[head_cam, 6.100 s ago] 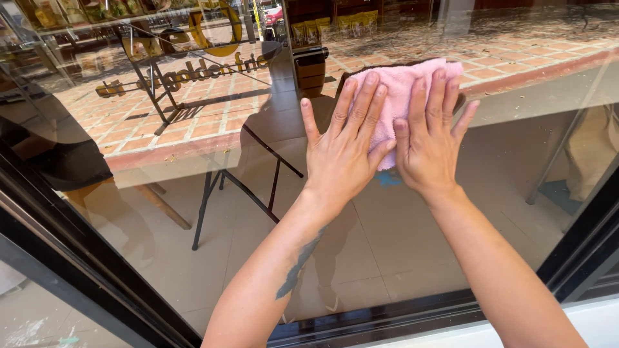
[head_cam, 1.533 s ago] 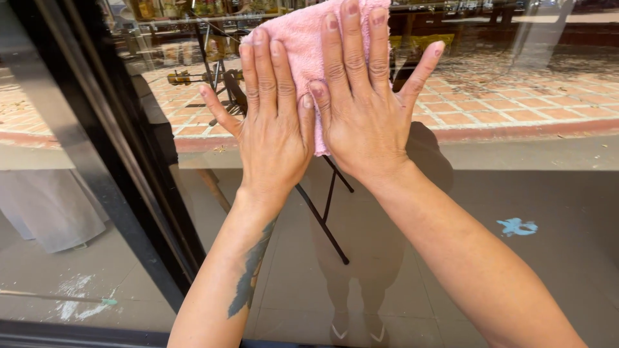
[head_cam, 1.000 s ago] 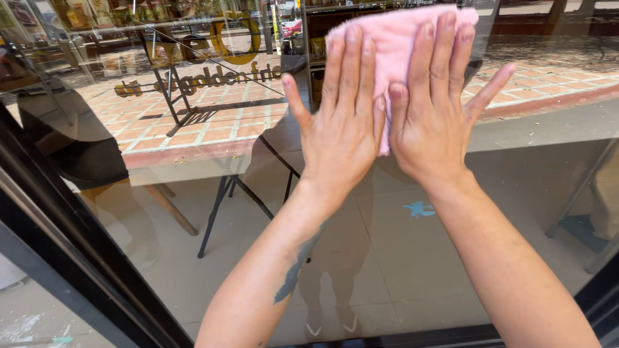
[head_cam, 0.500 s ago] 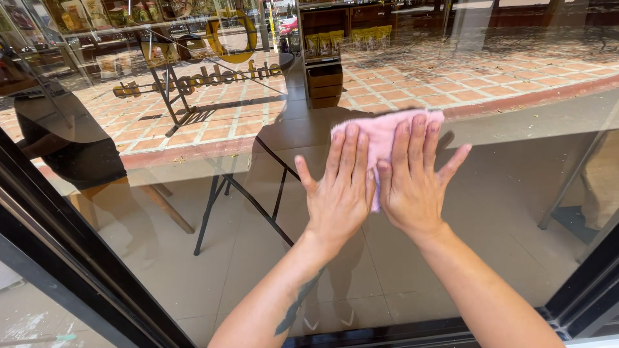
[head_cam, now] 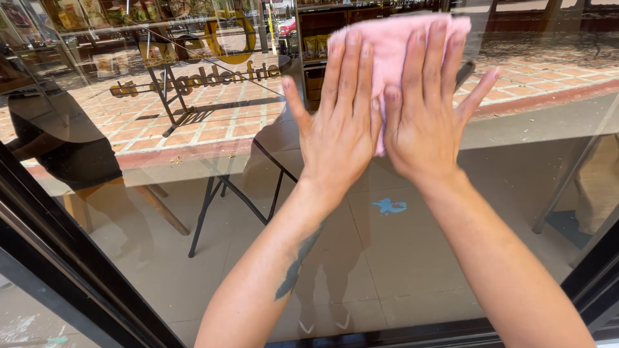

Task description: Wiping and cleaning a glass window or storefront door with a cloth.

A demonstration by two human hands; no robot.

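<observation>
Here both hands lie flat against the window glass point(head_cam: 412, 258), fingers spread and straight, pressing a pink cloth point(head_cam: 393, 48) to the pane; neither grip is closed around anything, the palms and fingers simply hold the cloth flat. The left hand point(head_cam: 338, 132) covers the cloth's left edge with its fingertips only, its palm lying on bare glass below; the right hand point(head_cam: 429, 122) sits just beside it, touching along the forefingers, with most of its fingers over the cloth; the cloth shows above and between the two hands, its upper edge near the top of the view. A dark tattoo point(head_cam: 295, 270) runs along the left forearm below that hand.

Behind the glass, below and left of the left hand, stand the thin black legs of a folding table point(head_cam: 222, 193); lower, under the hands, a small blue mark point(head_cam: 389, 206) lies on the grey floor. Reflected brick paving point(head_cam: 213, 122) and yellow lettering fill the pane to the left of the hands; a dark reflection of a person point(head_cam: 71, 148) sits at the far left. A black window frame point(head_cam: 58, 270) crosses the lower left corner, well apart from both hands; another dark frame piece edges the lower right.
</observation>
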